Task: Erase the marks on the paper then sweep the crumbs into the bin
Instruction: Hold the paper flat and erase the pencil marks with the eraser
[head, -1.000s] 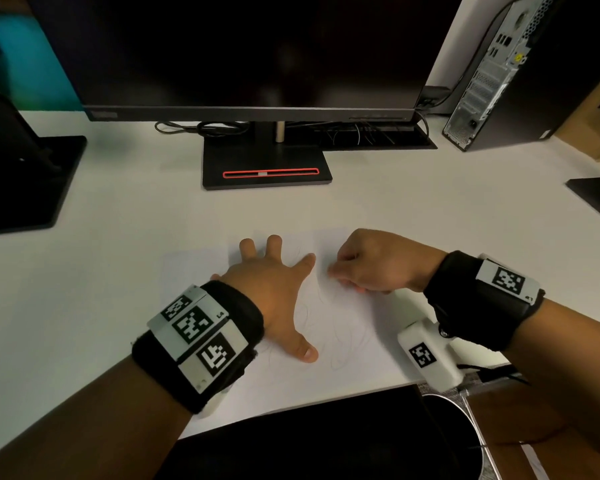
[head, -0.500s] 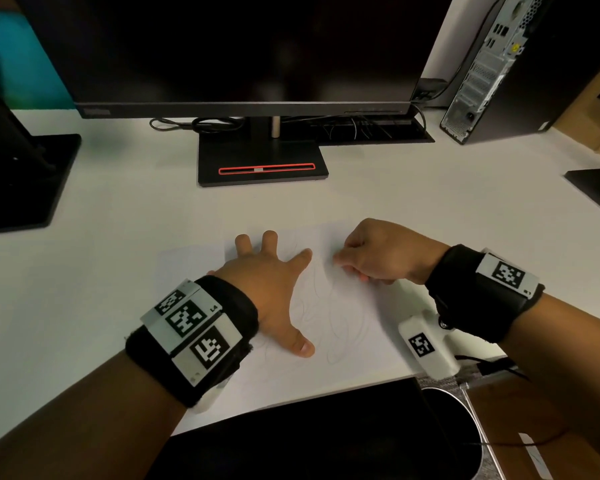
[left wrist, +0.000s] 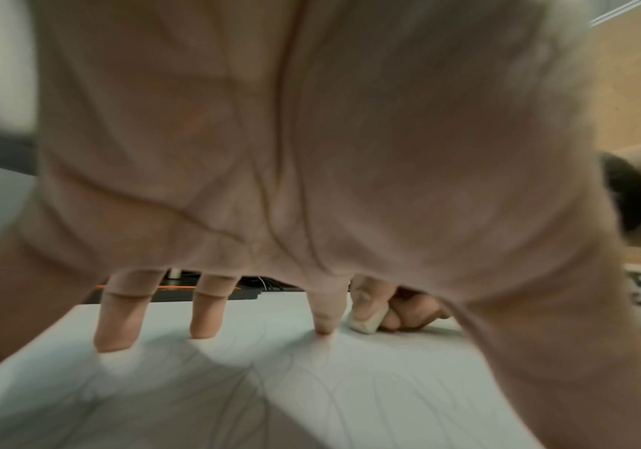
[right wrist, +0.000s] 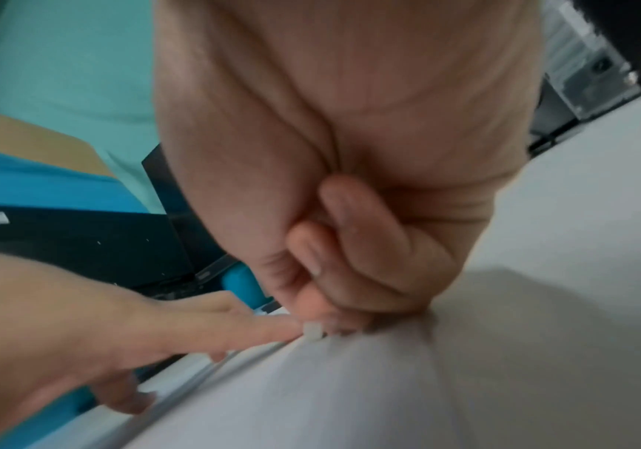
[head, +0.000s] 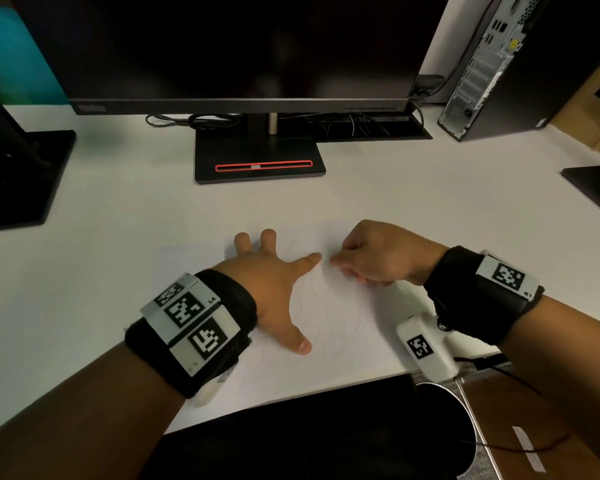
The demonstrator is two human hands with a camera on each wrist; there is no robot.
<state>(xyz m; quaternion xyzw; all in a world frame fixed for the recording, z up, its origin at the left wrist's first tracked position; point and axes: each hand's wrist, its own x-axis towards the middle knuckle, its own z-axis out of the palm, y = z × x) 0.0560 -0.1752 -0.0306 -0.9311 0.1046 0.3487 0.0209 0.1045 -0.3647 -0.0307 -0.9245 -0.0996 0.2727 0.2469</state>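
Note:
A white sheet of paper (head: 357,327) with faint curved pencil lines lies on the white desk near its front edge. My left hand (head: 274,282) lies flat on the sheet with fingers spread, pressing it down. My right hand (head: 371,258) pinches a small white eraser (left wrist: 363,324) between thumb and fingers, its tip on the paper just right of my left forefinger. In the right wrist view the eraser (right wrist: 312,330) shows as a small white block under the curled fingers. A round black bin (head: 444,431) stands below the desk's front edge at the lower right.
A monitor on a black stand (head: 258,161) is straight ahead, with cables behind it. A computer tower (head: 489,67) stands at the far right. Black stand bases sit at the left (head: 18,178) and right (head: 596,188) edges.
My right hand with the eraser has slid left across the paper toward my left forefinger after a short move up and right. The left hand stays pressed flat.

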